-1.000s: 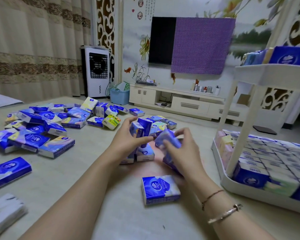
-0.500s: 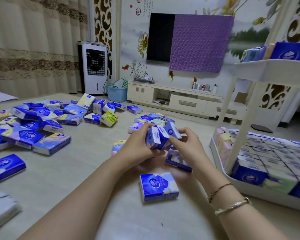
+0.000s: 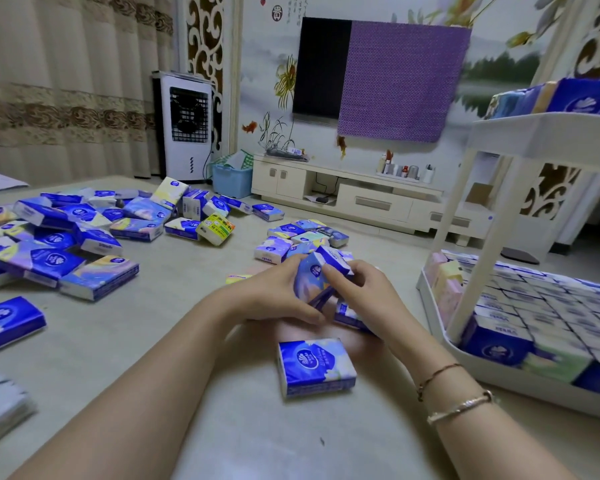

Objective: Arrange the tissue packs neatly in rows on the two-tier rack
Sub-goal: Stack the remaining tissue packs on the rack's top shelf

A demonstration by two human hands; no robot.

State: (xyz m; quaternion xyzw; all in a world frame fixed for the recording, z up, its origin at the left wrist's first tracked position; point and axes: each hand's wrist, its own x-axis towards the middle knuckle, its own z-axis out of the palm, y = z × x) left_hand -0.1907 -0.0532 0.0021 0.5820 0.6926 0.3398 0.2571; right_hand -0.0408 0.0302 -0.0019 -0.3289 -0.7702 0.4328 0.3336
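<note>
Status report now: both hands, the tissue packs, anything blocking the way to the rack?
Left hand and right hand both grip small blue tissue packs above the floor. White two-tier plastic rack at right, lower tier nearly full. Rack's white post stands in between.

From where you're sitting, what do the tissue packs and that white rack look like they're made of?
Tissue packs: likely thin glossy plastic film over soft paper; the printed wrap shines and creases slightly.
Rack: probably moulded plastic, smooth off-white, with rounded tray rims; painted metal can't be ruled out.
</note>
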